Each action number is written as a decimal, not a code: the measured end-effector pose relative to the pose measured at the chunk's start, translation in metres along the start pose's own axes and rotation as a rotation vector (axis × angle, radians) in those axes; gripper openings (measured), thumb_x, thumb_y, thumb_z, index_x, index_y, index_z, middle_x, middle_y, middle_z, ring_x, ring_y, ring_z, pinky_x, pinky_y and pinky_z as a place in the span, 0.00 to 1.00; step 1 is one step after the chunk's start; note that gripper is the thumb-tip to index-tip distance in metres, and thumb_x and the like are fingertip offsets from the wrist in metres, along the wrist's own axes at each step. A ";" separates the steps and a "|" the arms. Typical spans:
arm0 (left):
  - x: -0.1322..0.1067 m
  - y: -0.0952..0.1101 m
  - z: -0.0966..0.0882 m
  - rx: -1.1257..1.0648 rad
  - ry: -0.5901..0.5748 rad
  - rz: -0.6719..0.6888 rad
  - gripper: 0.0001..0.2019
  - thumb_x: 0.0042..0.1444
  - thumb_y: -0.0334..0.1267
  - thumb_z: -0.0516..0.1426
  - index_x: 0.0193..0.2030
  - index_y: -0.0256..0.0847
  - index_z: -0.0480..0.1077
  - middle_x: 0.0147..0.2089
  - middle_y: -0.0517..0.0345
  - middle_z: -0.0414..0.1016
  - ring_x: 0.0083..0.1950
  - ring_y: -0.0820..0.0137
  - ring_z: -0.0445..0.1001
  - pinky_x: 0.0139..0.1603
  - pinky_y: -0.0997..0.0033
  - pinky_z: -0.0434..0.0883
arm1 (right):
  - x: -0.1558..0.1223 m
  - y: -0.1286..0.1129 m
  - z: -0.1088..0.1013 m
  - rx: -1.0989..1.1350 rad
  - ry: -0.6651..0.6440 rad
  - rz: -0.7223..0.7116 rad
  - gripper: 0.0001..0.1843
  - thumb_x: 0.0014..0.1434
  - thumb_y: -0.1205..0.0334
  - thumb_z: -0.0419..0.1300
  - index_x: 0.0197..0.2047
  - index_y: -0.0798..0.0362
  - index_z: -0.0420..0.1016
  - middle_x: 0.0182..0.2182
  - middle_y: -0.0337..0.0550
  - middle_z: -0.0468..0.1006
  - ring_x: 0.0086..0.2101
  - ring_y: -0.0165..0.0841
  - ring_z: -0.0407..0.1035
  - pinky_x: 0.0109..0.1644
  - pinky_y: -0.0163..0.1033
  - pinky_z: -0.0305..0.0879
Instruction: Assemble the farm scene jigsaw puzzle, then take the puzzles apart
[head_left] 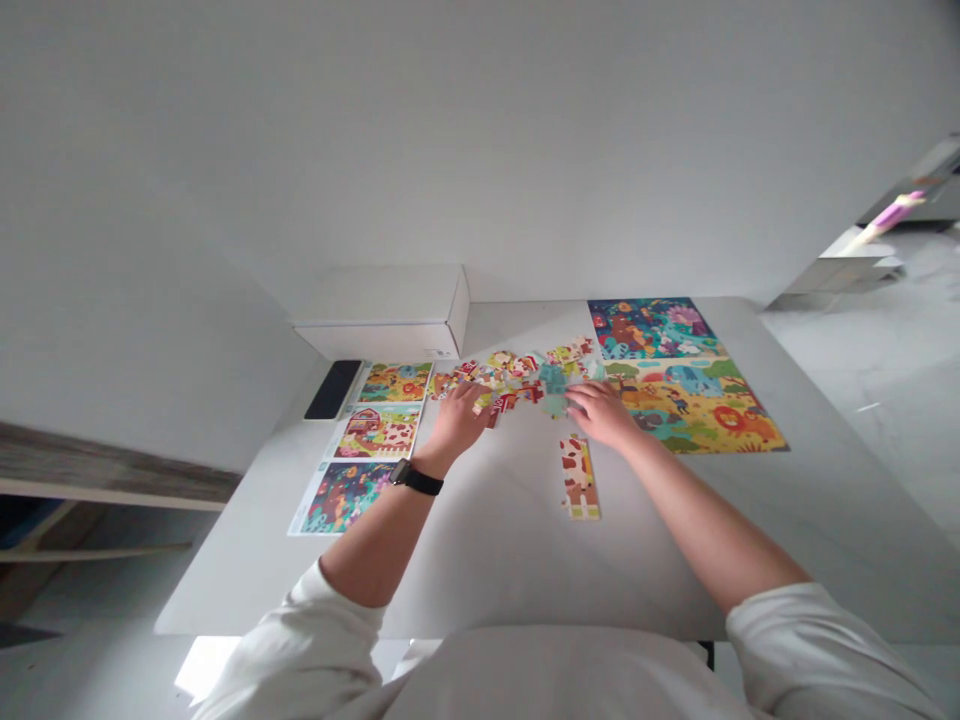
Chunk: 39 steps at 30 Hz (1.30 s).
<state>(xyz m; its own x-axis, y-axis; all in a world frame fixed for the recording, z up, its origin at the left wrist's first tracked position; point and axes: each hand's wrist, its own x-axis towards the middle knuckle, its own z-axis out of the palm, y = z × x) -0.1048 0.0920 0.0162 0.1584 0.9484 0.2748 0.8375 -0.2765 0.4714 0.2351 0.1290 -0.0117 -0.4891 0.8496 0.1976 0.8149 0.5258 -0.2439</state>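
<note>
My left hand (459, 418), with a black watch on its wrist, reaches to the near left of a loose heap of puzzle pieces (501, 372). Its fingers close about a small yellowish puzzle piece (481, 403), partly hidden by them. At the heap's right side lies my right hand (604, 414), fingers stretched out and apart, the tips by pale blue-green puzzle pieces (553, 380). Closer to me, a strip of joined puzzle pieces (579, 478) with brown cow spots lies flat on the table.
On the right lie two finished-looking pictures, a dark blue one (652, 328) and a yellow animal one (694, 405). A reference sheet (375, 432) with three pictures is at left, beside a black phone (333, 390). A white box (382, 310) stands at the back against the wall.
</note>
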 end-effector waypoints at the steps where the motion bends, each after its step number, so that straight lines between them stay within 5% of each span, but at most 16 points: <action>1: 0.001 0.007 0.004 -0.015 -0.026 0.052 0.14 0.66 0.34 0.59 0.57 0.44 0.79 0.59 0.48 0.81 0.63 0.56 0.78 0.71 0.51 0.72 | 0.001 0.002 -0.001 0.003 0.013 0.000 0.22 0.74 0.58 0.56 0.66 0.48 0.80 0.65 0.51 0.79 0.65 0.50 0.69 0.75 0.61 0.58; 7: 0.008 0.049 0.033 0.002 -0.216 0.225 0.21 0.68 0.38 0.60 0.66 0.43 0.76 0.70 0.43 0.76 0.71 0.50 0.72 0.74 0.44 0.68 | 0.002 0.025 -0.005 -0.088 0.069 0.230 0.22 0.71 0.60 0.58 0.65 0.48 0.81 0.65 0.55 0.78 0.64 0.57 0.68 0.73 0.69 0.58; 18: 0.048 0.075 0.071 0.106 -0.263 0.233 0.23 0.69 0.40 0.59 0.69 0.46 0.75 0.74 0.45 0.73 0.76 0.50 0.66 0.80 0.44 0.59 | -0.006 0.030 -0.017 -0.046 0.073 0.131 0.21 0.71 0.62 0.59 0.63 0.47 0.82 0.60 0.53 0.81 0.60 0.52 0.71 0.70 0.60 0.63; 23: 0.051 0.072 0.073 0.113 -0.285 0.267 0.20 0.69 0.40 0.59 0.66 0.48 0.78 0.72 0.48 0.75 0.75 0.50 0.68 0.80 0.43 0.58 | 0.028 0.017 -0.016 -0.072 0.028 0.192 0.22 0.70 0.57 0.64 0.66 0.47 0.80 0.63 0.56 0.77 0.63 0.54 0.70 0.70 0.58 0.63; 26: 0.053 0.070 0.070 0.109 -0.272 0.266 0.20 0.69 0.39 0.59 0.66 0.50 0.78 0.72 0.49 0.75 0.74 0.51 0.68 0.80 0.43 0.57 | 0.049 0.009 -0.009 -0.081 0.003 0.240 0.20 0.64 0.53 0.72 0.58 0.44 0.84 0.62 0.55 0.77 0.62 0.56 0.69 0.68 0.61 0.64; 30: 0.068 0.069 0.061 0.150 -0.187 0.102 0.20 0.70 0.39 0.57 0.66 0.46 0.77 0.68 0.44 0.76 0.69 0.49 0.71 0.72 0.45 0.65 | 0.059 0.009 -0.001 -0.037 0.032 0.255 0.14 0.58 0.54 0.77 0.46 0.44 0.86 0.56 0.52 0.80 0.56 0.52 0.73 0.65 0.59 0.68; 33: 0.087 0.073 0.055 0.187 -0.184 0.020 0.18 0.68 0.40 0.60 0.62 0.44 0.79 0.63 0.41 0.78 0.65 0.48 0.72 0.68 0.46 0.67 | 0.059 0.014 -0.004 0.004 0.047 0.295 0.12 0.56 0.57 0.76 0.44 0.45 0.85 0.51 0.51 0.81 0.52 0.49 0.75 0.62 0.55 0.70; 39: 0.116 0.081 0.055 0.244 -0.276 0.081 0.18 0.61 0.44 0.67 0.56 0.44 0.82 0.57 0.42 0.79 0.61 0.47 0.74 0.64 0.47 0.68 | 0.045 0.020 -0.028 0.091 0.198 0.262 0.04 0.66 0.64 0.65 0.42 0.46 0.82 0.46 0.47 0.82 0.48 0.44 0.77 0.55 0.47 0.73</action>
<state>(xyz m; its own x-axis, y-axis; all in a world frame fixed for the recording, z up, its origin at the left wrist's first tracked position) 0.0101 0.1885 0.0398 0.3362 0.9404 0.0506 0.9112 -0.3384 0.2351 0.2381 0.1771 0.0188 -0.1893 0.9366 0.2950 0.8693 0.2995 -0.3931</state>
